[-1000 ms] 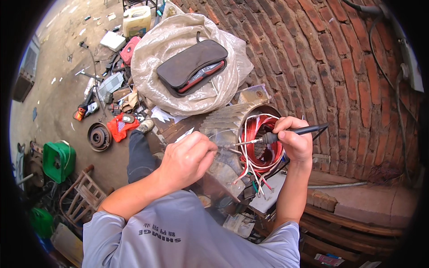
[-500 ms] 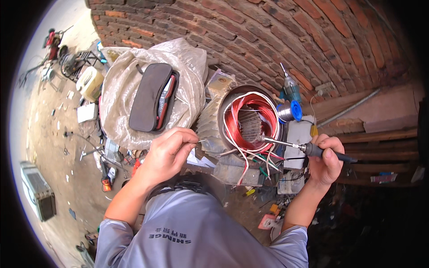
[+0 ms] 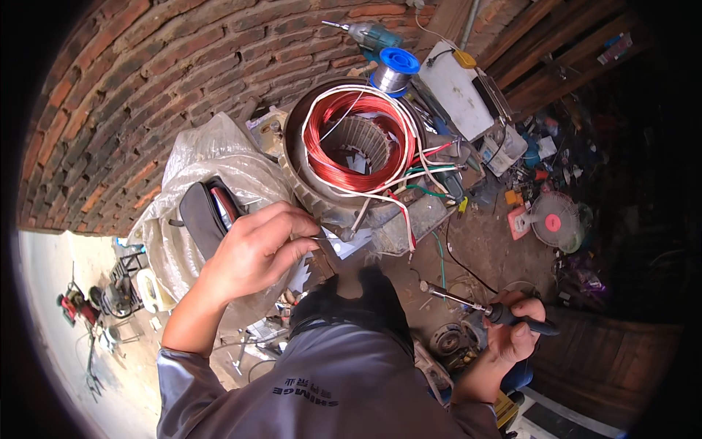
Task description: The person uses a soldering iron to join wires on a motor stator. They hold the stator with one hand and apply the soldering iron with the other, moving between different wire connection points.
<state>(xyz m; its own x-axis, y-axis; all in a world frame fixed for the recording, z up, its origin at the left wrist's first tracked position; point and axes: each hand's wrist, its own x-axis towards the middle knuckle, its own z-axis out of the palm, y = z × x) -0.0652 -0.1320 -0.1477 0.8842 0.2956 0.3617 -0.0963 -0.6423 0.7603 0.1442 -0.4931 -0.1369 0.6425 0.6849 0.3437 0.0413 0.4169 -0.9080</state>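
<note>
My left hand (image 3: 259,245) pinches a thin silvery strand (image 3: 320,238) beside a dark zipped case (image 3: 201,219) on a crumpled plastic sack (image 3: 186,154). Low at the right, my right hand (image 3: 512,333) is closed around a soldering iron (image 3: 457,298) with a black handle and metal shaft pointing left. Above both hands sits a motor stator housing (image 3: 298,110) with red copper coils (image 3: 322,132) and white, red and green leads trailing out. A blue-rimmed spool of silver wire (image 3: 395,77) stands at its upper right edge.
A brick wall (image 3: 124,80) curves behind. A teal power drill (image 3: 373,38) lies past the spool, near a white box (image 3: 453,91). A fan (image 3: 552,223), scattered parts and wooden planks (image 3: 556,44) are at the right. Red machinery (image 3: 69,304) stands far left.
My view has turned. The iron was at the coils and is now down and right, away from them. My left hand still pinches the strand; the stator appears higher in view.
</note>
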